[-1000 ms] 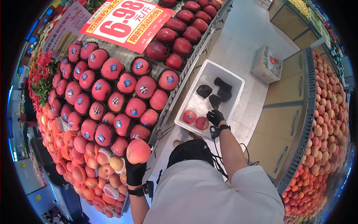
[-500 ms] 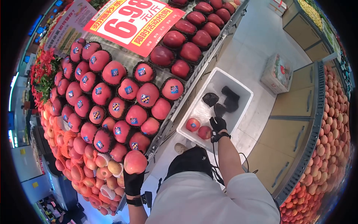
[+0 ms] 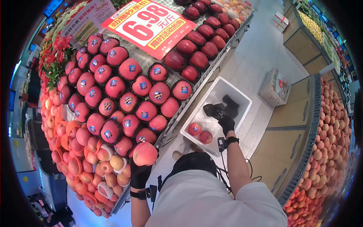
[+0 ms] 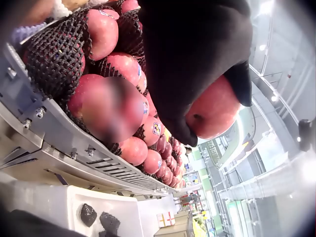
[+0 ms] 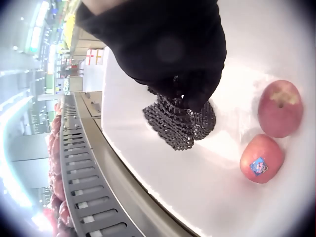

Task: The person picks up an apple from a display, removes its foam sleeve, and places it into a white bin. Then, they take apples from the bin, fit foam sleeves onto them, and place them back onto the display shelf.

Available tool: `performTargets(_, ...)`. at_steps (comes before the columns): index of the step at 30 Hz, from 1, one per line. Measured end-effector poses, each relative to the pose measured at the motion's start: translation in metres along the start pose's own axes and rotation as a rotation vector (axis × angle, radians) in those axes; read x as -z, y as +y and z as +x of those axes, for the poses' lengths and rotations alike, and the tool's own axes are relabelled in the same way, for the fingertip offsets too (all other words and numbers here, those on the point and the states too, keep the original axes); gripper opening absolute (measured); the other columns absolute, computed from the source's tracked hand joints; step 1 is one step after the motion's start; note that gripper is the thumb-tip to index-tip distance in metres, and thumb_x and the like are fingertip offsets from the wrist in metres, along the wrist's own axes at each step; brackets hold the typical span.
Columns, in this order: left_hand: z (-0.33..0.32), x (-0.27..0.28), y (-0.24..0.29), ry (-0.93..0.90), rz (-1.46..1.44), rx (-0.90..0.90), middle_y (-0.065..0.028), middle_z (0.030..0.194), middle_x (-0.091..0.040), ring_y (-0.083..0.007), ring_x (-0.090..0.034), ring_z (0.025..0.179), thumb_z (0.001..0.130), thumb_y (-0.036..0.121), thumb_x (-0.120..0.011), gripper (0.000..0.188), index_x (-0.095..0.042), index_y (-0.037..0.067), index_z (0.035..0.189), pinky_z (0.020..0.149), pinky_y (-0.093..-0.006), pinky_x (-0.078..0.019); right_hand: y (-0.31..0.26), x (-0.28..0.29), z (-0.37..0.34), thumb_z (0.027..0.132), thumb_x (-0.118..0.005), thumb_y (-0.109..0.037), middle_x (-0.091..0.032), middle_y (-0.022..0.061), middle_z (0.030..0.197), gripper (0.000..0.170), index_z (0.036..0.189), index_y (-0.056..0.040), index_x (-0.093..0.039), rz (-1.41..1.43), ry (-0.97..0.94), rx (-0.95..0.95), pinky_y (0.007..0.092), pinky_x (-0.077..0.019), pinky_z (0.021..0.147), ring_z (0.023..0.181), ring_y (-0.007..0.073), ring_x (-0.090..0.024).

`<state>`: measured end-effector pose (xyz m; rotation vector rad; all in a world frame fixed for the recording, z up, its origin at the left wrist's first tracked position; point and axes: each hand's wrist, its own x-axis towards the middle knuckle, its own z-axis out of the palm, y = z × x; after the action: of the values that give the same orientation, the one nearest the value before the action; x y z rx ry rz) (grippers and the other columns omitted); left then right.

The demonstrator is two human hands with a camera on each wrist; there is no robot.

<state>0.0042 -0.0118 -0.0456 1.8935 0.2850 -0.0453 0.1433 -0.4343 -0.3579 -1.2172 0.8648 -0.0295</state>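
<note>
My left hand (image 3: 140, 174), in a black glove, holds a pinkish-red apple (image 3: 145, 154) beside the front edge of the fruit stand. In the left wrist view its fingers (image 4: 185, 133) curl round that apple. My right hand (image 3: 227, 124), gloved too, is inside the white foam box (image 3: 188, 135). There it pinches a black foam fruit net (image 5: 168, 123), with more black netting (image 3: 230, 106) bunched around it. Two apples lie at the near end of the box: a stickered apple (image 5: 261, 158) and a darker apple (image 5: 280, 108).
Rows of stickered apples in black nets (image 3: 115, 87) fill the stand at left, under a red price sign (image 3: 149, 27). Loose and netted apples (image 3: 90, 166) are heaped at its near corner. At right, a peach display (image 3: 327, 140) tops wooden cabinets (image 3: 280, 142). A carton (image 3: 275, 87) stands on the floor.
My right hand has moved farther into the box and gathered the black nets together. The left hand keeps its hold on the apple. The head view has shifted slightly.
</note>
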Motion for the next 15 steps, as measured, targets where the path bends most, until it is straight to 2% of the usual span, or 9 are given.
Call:
performTargets(1,0.000,0.001,0.001,0.005,0.005,-0.006,-0.0099,0.121,-0.063,-0.0191,-0.062,0.109,0.078,-0.002,-0.071,0.051,-0.054,0.002,0.126,0.093,-0.0341,-0.0509,-0.011,0.000,-0.003,0.073,-0.069,0.009,-0.071,0.0111,0.096,0.035,0.107,-0.0003,-0.070,-0.134,0.007,0.092,0.0325,-0.0575,0.076,0.086,0.0221,-0.068)
performTargets(4,-0.003,0.005,-0.003,0.028,-0.015,-0.008,-0.0097,0.121,-0.063,-0.0189,-0.061,0.111,0.076,-0.002,-0.071,0.052,-0.055,0.002,0.125,0.094,-0.0341,-0.0497,-0.044,-0.009,-0.028,0.076,-0.070,0.006,-0.070,0.0111,0.103,0.037,0.112,-0.0002,-0.069,-0.136,-0.153,0.304,0.0335,-0.0582,0.071,0.085,0.0202,-0.067)
performTargets(8,-0.005,0.015,-0.013,0.026,-0.173,-0.039,-0.0100,0.121,-0.062,-0.0199,-0.060,0.112,0.072,0.000,-0.070,0.058,-0.054,0.001,0.127,0.096,-0.0342,-0.0479,-0.087,-0.034,-0.061,0.079,-0.071,0.001,-0.070,0.0102,0.103,0.034,0.112,-0.0014,-0.069,-0.205,-0.177,0.330,0.0326,-0.0576,0.068,0.084,0.0181,-0.066)
performTargets(11,-0.012,0.022,-0.006,0.013,-0.326,-0.022,-0.0102,0.119,-0.062,-0.0209,-0.059,0.112,0.070,0.001,-0.066,0.059,-0.054,0.000,0.127,0.097,-0.0346,-0.0480,-0.125,-0.066,-0.114,0.085,-0.065,-0.002,-0.068,0.0081,0.104,0.037,0.121,-0.0019,-0.064,-0.079,-0.165,0.334,0.0289,-0.0562,0.068,0.084,0.0167,-0.067)
performTargets(12,-0.013,0.023,-0.017,0.010,-0.402,-0.001,-0.0103,0.120,-0.061,-0.0208,-0.059,0.112,0.070,0.001,-0.066,0.058,-0.054,0.000,0.127,0.097,-0.0347,-0.0482,-0.140,-0.077,-0.139,0.086,-0.063,-0.004,-0.068,0.0078,0.101,0.030,0.116,-0.0014,-0.066,-0.094,-0.215,0.305,0.0283,-0.0551,0.067,0.083,0.0153,-0.066)
performTargets(14,-0.016,0.023,-0.043,0.030,-0.618,0.026,-0.0108,0.123,-0.058,-0.0204,-0.056,0.116,0.074,0.003,-0.065,0.055,-0.052,-0.001,0.127,0.096,-0.0351,-0.0490,-0.133,-0.080,-0.129,0.087,-0.062,-0.004,-0.069,0.0079,0.099,0.026,0.112,-0.0008,-0.068,-0.296,-0.295,0.463,0.0280,-0.0547,0.067,0.082,0.0146,-0.066)
performTargets(15,-0.020,0.025,-0.053,0.027,-0.613,-0.010,-0.0108,0.124,-0.057,-0.0206,-0.055,0.117,0.074,0.003,-0.065,0.056,-0.051,-0.001,0.127,0.096,-0.0353,-0.0486,-0.127,-0.080,-0.121,0.087,-0.061,-0.004,-0.069,0.0079,0.098,0.024,0.110,-0.0005,-0.068,-0.400,-0.334,0.544,0.0278,-0.0546,0.067,0.082,0.0142,-0.065)
